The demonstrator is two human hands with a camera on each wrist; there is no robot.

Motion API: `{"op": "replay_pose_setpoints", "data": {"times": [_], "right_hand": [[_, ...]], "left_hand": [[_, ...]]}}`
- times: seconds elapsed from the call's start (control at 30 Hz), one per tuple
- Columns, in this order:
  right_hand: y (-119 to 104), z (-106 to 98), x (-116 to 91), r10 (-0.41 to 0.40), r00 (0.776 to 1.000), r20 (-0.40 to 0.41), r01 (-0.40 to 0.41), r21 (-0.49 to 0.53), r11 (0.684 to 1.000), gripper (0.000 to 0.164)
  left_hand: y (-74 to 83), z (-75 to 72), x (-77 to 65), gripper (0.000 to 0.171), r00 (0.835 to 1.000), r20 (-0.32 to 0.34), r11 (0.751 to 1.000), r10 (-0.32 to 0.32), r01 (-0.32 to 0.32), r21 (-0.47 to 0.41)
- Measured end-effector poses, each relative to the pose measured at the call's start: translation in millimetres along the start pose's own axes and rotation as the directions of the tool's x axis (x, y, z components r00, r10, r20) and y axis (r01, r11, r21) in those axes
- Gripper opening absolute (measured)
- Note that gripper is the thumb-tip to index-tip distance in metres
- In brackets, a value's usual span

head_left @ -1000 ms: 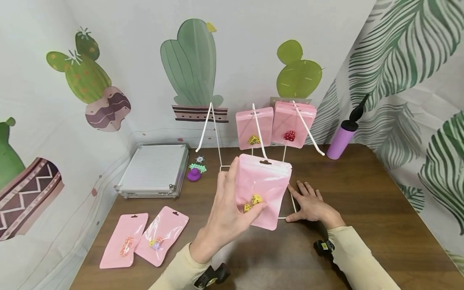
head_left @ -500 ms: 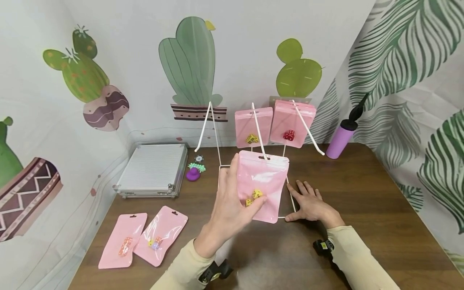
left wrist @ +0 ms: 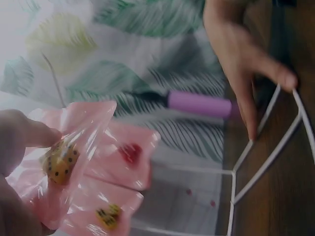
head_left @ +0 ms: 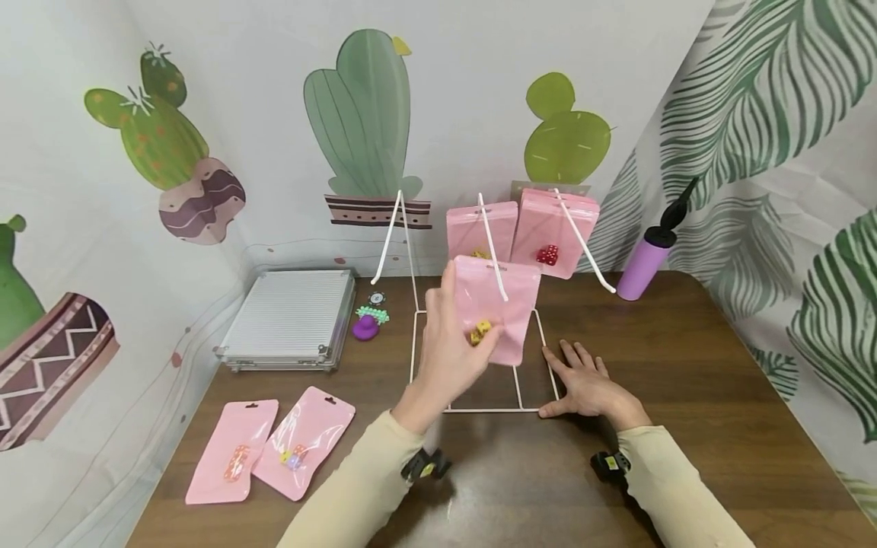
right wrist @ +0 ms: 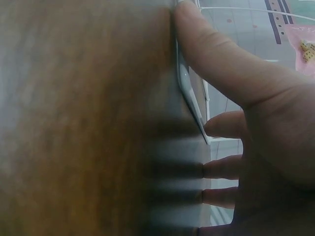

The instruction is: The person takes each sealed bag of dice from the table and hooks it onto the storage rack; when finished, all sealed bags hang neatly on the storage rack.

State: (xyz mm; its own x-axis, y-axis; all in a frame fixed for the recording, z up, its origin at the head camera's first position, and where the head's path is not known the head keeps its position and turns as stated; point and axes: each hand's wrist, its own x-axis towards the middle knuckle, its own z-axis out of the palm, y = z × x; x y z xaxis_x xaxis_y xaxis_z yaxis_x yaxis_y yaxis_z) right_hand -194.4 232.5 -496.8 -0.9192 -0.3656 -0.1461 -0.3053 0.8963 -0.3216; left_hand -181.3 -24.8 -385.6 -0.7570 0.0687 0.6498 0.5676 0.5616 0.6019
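My left hand [head_left: 448,358] pinches the lower left of a pink zip bag [head_left: 518,304] between thumb and fingers. Yellow dice [head_left: 482,330] show through its front, near the thumb. The white wire rack's middle hook [head_left: 490,240] passes through the bag's hang hole, its tip standing out in front. Behind it hangs another pink bag [head_left: 503,215] with yellow dice, partly covered. My right hand [head_left: 588,384] lies with fingers spread on the table, thumb and index finger at the side of the rack's base [head_left: 489,410].
A pink bag with red dice [head_left: 556,228] hangs on the right hook [head_left: 585,247]; the left hook [head_left: 387,240] is bare. Two pink bags [head_left: 229,426] [head_left: 322,415] lie front left. Behind stand a silver case [head_left: 291,312], a purple toy [head_left: 366,328] and a purple pump [head_left: 642,266].
My left hand has moved up and away, carrying the pink bag from in front of the middle hook's tip onto the hook. The right hand has stayed in place.
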Motion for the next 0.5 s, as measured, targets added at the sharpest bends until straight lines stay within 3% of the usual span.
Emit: {"op": "replay_pose_setpoints", "data": {"times": [0.13,0.37,0.5], "right_hand": [[1,0,-1,-0.004,1.000,-0.001,0.004,0.002,1.000,0.117],[2,2,-3,0.013,0.999,0.030,-0.014,0.020,1.000,0.118],[2,1,-2,0.014,0.999,0.030,-0.015,0.036,0.999,0.118]], "left_hand": [[-18.3,19.7,22.8,0.107,0.997,-0.074,0.999,0.030,-0.027,0.044],[-36.6,42.8,55.3,0.106,0.989,-0.125,0.977,-0.081,0.103,0.186],[-43.4,51.0,67.6,0.105,0.982,-0.152,0.967,-0.113,0.143,0.209]]}}
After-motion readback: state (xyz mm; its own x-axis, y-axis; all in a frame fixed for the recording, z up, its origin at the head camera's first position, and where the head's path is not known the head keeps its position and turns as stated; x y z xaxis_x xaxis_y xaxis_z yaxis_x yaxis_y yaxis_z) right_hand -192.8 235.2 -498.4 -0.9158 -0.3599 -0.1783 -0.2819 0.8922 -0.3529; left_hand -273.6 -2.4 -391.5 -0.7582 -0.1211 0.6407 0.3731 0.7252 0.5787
